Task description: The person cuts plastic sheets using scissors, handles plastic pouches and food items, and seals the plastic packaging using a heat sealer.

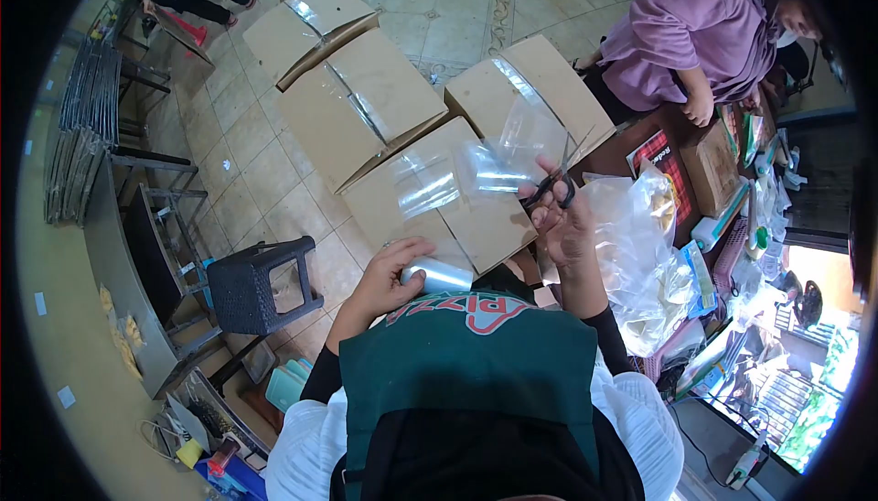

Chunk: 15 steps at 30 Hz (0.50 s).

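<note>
Floor, tiled [251, 149], spans most of the background. Four shut cardboard boxes stand close together ahead of me; the nearest box [384, 217] sits right in front of my apron [457, 364], with shiny clear film [428, 192] across its top. Co-worker in a purple top [695, 25], upper right, beside the brown bench [645, 130]. Bench clutter: clear plastic bags [622, 254], near my right forearm, plus a red-covered book [660, 172] and an open-topped brown box [712, 172]. Dark woven stool [242, 290] on my left, apart from the boxes.

My left hand [389, 281], at the near edge of the nearest box: grip curled over a clear roll [439, 277], fingers on top, thumb against its side. My right hand [569, 231], raised by the right side of that box: grip closed on the black handles of the scissors [555, 185], blades pointing up and away from me, near the film. Can't tell whether the blades touch it.
</note>
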Each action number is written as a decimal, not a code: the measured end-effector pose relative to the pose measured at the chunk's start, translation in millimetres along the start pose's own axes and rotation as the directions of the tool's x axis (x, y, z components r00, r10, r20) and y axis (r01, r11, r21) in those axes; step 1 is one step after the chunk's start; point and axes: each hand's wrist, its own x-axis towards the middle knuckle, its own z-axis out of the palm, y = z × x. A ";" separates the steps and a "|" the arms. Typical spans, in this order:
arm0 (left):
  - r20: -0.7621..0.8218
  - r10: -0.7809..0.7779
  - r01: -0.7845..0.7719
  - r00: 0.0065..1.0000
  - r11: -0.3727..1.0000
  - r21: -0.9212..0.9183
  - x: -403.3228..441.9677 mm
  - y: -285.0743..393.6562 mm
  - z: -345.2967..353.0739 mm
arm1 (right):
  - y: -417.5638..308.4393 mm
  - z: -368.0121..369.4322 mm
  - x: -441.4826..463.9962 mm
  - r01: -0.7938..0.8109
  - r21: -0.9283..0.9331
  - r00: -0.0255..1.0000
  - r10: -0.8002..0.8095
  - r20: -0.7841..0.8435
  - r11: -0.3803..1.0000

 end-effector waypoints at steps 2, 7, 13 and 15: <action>-0.007 0.038 -0.038 0.999 0.999 0.012 1.8 -0.7 0.7 | 3.3 -7.3 0.7 -0.048 -0.032 0.998 0.050 0.040 0.998; -0.164 -0.002 -0.016 0.987 0.994 -0.106 4.8 -12.1 16.4 | 12.3 8.0 -3.9 0.108 -0.429 0.994 -0.112 0.015 0.897; -0.259 -0.088 0.008 0.962 0.956 -0.294 11.1 -19.8 28.3 | 10.7 12.8 -9.4 0.390 -0.791 0.880 -0.443 0.171 0.470; -0.252 -0.085 0.007 0.964 0.956 -0.294 9.3 -24.8 31.3 | 6.1 17.7 -21.0 0.446 -0.795 0.846 -0.485 0.223 0.411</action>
